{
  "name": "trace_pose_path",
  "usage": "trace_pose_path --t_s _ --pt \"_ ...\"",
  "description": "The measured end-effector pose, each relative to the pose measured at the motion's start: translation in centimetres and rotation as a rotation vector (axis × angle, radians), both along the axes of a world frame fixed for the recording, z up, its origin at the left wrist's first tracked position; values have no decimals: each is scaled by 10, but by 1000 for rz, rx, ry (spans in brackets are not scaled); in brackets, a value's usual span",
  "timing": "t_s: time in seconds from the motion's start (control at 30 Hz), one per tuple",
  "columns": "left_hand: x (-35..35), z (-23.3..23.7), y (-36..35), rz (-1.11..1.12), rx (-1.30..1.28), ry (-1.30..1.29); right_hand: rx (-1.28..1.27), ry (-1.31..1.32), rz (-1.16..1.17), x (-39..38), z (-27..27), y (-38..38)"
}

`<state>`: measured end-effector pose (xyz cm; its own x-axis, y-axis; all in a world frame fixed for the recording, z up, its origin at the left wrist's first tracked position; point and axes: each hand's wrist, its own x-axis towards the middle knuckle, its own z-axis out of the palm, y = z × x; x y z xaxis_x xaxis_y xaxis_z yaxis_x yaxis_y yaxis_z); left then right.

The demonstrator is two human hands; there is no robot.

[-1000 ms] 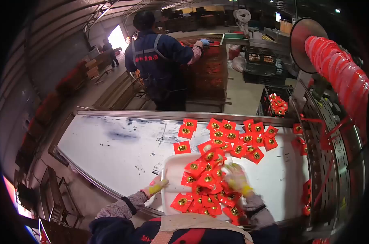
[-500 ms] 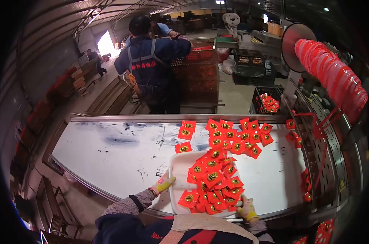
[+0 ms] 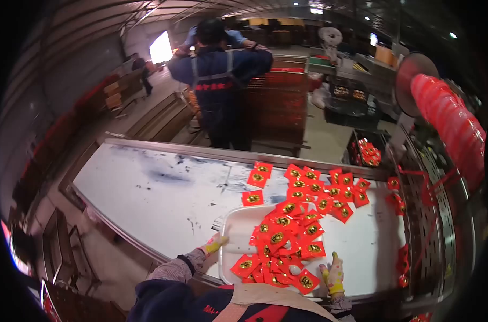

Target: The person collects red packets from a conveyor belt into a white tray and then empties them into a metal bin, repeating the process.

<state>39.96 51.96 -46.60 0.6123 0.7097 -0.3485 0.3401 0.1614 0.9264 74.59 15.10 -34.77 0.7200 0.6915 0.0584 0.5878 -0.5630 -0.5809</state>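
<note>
The white tray (image 3: 236,217), heaped with red packets (image 3: 279,236), sat at 6 o'clock on the table (image 3: 147,188); likely stiff and light, load apt to slide, best taken by opposite rims; the left hand (image 3: 214,246) gripped its 9 o'clock rim; the right hand (image 3: 334,276) lay open at 4 o'clock

The red packets (image 3: 287,236) hide most of the white tray (image 3: 237,222), including its near rim, and their gold marks are too small to read. Whether the left hand (image 3: 214,246) grips the tray's left rim cannot be told. At the tabletop's (image 3: 147,188) near edge, the right hand (image 3: 334,275) is blurred, its wrist hidden behind the apron (image 3: 265,293).
</note>
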Motion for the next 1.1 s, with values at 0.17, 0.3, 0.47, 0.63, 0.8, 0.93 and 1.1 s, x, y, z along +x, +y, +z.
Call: trace_pose_path --t_s 0.17,0.3,0.47,0.63,0.8,0.93,1.1 --pt "20 -9 -15 -56 -104 -16 -151 215 -161 0 -18 3" --pt "33 -17 -23 -141 -122 -17 -55 278 -274 -15 11 -5" --pt "43 -26 -21 -244 -136 -23 -57 259 -324 -22 45 -4" --pt "49 -24 6 -315 -114 -28 168 481 -431 -50 50 -6" --pt "47 19 45 -299 -71 -47 656 576 -250 -87 -30 -8" --pt "38 26 60 -314 13 -12 450 394 -230 -123 3 -1" --pt "26 9 73 -325 -72 99 264 245 -288 -134 0 3"
